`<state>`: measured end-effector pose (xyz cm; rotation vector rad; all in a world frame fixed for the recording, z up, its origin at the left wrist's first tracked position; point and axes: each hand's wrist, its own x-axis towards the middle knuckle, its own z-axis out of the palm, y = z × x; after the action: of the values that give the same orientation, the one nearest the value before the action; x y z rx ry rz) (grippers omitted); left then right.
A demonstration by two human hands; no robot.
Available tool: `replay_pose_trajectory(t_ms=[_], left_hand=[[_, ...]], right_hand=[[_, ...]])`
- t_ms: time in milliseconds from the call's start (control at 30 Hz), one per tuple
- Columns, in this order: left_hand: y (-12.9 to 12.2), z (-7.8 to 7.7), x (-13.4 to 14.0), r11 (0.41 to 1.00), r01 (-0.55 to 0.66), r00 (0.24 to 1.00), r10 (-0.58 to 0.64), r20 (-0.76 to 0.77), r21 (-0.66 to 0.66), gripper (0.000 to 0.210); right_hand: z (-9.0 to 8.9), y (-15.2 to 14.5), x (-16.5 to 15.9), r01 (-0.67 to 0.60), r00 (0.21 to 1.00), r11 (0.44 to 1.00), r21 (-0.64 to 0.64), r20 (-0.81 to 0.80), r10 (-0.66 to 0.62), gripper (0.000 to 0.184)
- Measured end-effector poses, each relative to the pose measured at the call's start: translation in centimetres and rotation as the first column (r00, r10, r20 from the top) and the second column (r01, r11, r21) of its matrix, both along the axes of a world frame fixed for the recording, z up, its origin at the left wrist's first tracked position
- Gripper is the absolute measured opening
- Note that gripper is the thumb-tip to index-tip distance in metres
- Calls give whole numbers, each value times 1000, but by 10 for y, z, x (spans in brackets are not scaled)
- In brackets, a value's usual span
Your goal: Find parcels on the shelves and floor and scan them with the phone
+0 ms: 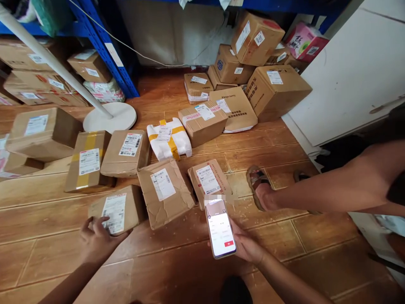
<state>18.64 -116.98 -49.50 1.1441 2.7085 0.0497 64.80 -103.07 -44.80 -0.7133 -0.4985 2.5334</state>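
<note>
My left hand (98, 238) is at the near end of a small cardboard box (131, 202), its fingers bent over the edge and onto the white shipping label and its thumb along the near right side. My right hand (248, 245) holds a smartphone (220, 230) upright, screen towards me; the lit screen shows a white page with a red button. Just beyond the phone lies a cardboard box with red print (218, 173), partly covered by the phone's top. Between my hands sits a dented cardboard box (172, 179) with a label on top.
Taped parcels (106, 158) and a white package with yellow tape (172, 143) form a row farther back. More boxes (278, 93) are piled by the wall. A white round stand base (110, 116) stands near the blue shelving (107, 46). Another person's leg (332, 181) is at right.
</note>
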Motion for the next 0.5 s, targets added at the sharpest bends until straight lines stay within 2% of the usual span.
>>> replay_pose_trajectory(t_ms=[67,200,267,400,500], left_hand=[[-2,-10,4,998,7,998,-3,-64,64,97],[-7,-23,-1,991,65,991,-50,-125,118,100],[-9,-26,-5,990,83,990,-68,-124,116,102],[-11,-31,-14,987,128,988,-118,-103,95,113],[-11,-34,-17,990,129,986,-121,-114,65,110]], right_hand=[[-7,5,-2,19,998,1000,9,58,-20,76],[-11,19,-11,77,980,997,10,185,-77,49],[-8,26,-20,114,971,993,9,212,-113,43],[1,37,-35,155,966,987,31,206,-158,46],[7,46,-42,119,969,991,61,212,-129,53]])
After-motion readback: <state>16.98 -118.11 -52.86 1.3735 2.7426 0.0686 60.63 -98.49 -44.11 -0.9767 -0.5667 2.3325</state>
